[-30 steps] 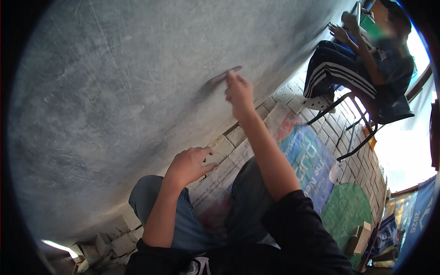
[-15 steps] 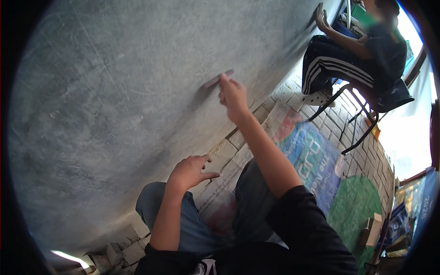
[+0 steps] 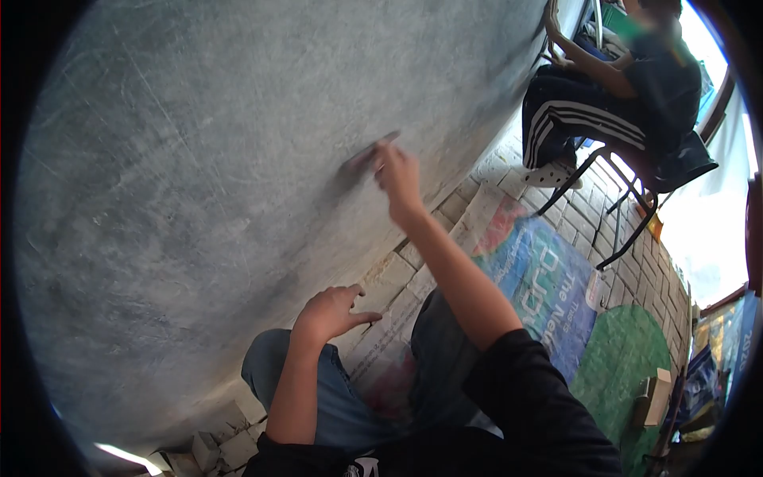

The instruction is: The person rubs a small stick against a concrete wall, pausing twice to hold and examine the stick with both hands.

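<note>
A flat, thin trowel-like tool (image 3: 362, 159) lies against the grey wall (image 3: 238, 151), seen nearly edge-on and slightly blurred. My right hand (image 3: 397, 179) is closed round its handle side, near the middle of the view. Lower down, my left hand (image 3: 330, 314) hovers above my knee and near the foot of the wall, its thumb and fingers apart and nothing between them. The wall's surface is mottled, with scratches and darker smears.
A seated person (image 3: 620, 87) on a black-framed chair (image 3: 612, 171) touches the wall at upper right. Printed banner sheets (image 3: 532, 270) and a green sheet (image 3: 620, 366) cover paving. A small box (image 3: 656, 397) stands at lower right; broken blocks (image 3: 207, 451) lie at lower left.
My right hand and the tool have moved slightly down and left along the wall. My left hand is a little lower. The other person's hands have shifted upward slightly.
</note>
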`<action>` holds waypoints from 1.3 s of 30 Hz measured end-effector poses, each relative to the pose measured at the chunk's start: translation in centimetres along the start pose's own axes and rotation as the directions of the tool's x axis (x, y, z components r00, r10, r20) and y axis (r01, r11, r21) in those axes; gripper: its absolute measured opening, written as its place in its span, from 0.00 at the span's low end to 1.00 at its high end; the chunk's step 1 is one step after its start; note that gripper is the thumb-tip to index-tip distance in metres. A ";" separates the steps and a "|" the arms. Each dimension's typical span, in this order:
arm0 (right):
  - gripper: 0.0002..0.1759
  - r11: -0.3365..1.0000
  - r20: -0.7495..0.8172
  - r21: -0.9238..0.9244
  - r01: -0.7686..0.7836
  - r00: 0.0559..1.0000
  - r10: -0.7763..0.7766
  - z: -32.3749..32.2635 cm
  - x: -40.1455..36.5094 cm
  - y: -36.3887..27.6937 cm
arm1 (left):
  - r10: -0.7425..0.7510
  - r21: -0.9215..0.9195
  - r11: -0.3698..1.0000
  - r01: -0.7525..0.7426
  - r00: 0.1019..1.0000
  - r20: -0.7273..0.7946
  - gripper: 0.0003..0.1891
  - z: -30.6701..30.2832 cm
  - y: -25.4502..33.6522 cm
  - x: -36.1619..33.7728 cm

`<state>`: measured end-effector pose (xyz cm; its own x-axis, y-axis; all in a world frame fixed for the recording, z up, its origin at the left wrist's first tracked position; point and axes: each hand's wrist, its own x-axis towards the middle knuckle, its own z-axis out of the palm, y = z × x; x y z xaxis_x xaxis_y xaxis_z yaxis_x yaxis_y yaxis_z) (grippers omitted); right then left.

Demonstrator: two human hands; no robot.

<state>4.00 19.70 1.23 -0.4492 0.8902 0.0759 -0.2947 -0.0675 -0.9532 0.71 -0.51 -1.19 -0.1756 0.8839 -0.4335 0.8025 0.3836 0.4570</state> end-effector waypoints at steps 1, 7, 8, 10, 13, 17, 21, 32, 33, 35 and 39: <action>0.12 1.000 -0.005 0.002 -0.012 1.000 0.012 -0.8 1.0 0.4 | 0.014 0.011 1.000 -0.013 1.000 -0.028 0.35 0.3 -0.4 0.2; 0.12 0.998 0.113 0.026 -0.054 0.992 0.051 0.7 -1.4 -0.2 | 0.037 0.034 0.999 -0.035 0.998 -0.047 0.34 0.1 -0.6 0.4; 0.14 1.000 0.000 0.021 -0.019 1.000 0.019 0.2 -0.4 -0.3 | 0.043 0.032 0.999 -0.042 0.998 -0.050 0.34 0.3 -0.8 0.4; 0.14 0.997 -0.078 0.060 -0.057 0.995 0.061 -1.6 1.9 -0.6 | 0.041 0.025 0.999 -0.040 0.998 -0.054 0.33 0.4 -0.5 0.2; 0.14 0.987 -0.131 0.144 -0.069 0.987 0.088 -0.5 0.7 -0.6 | 0.042 0.029 0.999 -0.040 0.998 -0.056 0.32 0.3 -0.2 0.1; 0.13 0.999 -0.052 0.041 -0.008 0.999 0.010 -1.1 1.2 0.0 | 0.034 0.029 0.999 -0.032 0.998 -0.046 0.31 0.5 -0.3 0.4; 0.13 0.994 -0.124 0.094 -0.047 0.991 0.059 -0.2 0.2 -0.1 | 0.040 0.068 0.997 -0.035 0.996 -0.084 0.31 0.3 -0.6 0.5; 0.13 0.995 0.012 0.061 0.082 0.996 -0.083 1.2 -1.2 0.0 | 0.048 0.023 0.999 -0.046 0.997 -0.056 0.31 0.4 -0.5 0.2; 0.13 0.995 0.013 0.062 0.072 0.997 -0.073 0.5 -0.3 0.1 | 0.041 0.019 0.999 -0.040 0.998 -0.050 0.31 0.4 -0.7 0.0; 0.13 0.994 -0.100 0.103 0.022 0.995 -0.011 -0.5 1.0 0.1 | 0.015 0.032 0.999 -0.013 0.996 -0.083 0.30 0.4 -0.6 -0.2; 0.13 0.999 0.073 0.018 -0.043 0.996 0.042 1.3 -1.9 0.4 | 0.059 0.022 0.998 -0.057 0.993 -0.099 0.30 0.6 -0.7 0.0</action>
<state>3.62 17.38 1.13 -0.5214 0.8514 0.0569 -0.2900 -0.1141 -0.9502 0.52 -0.95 -1.97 -0.1839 0.9270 -0.3270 0.8233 0.3270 0.4639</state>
